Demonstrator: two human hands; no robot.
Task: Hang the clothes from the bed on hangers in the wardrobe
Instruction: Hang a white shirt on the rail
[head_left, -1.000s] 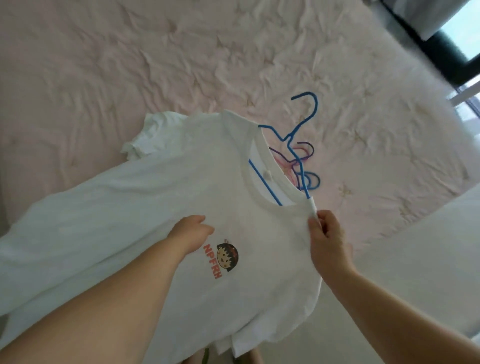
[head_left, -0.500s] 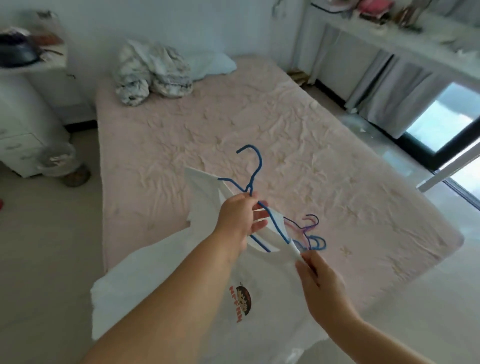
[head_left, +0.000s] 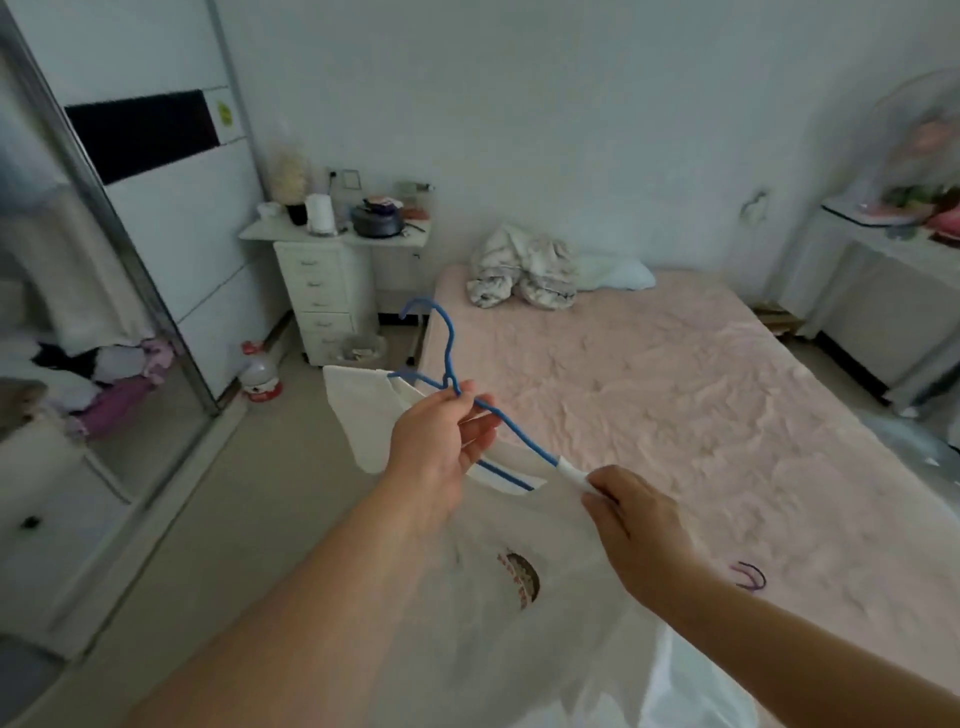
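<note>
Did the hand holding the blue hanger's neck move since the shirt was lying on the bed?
Yes. The left hand rose off the white T-shirt and now grips the blue hanger at its neck, lifted above the pink bed.

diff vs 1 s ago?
The left hand left the shirt front and now holds the blue hanger at its neck. Hanger and shirt were lifted off the bed, and the view swung up toward the wardrobe. The right hand still pinches the collar at the hanger's end. The other hangers stay on the bed.
</note>
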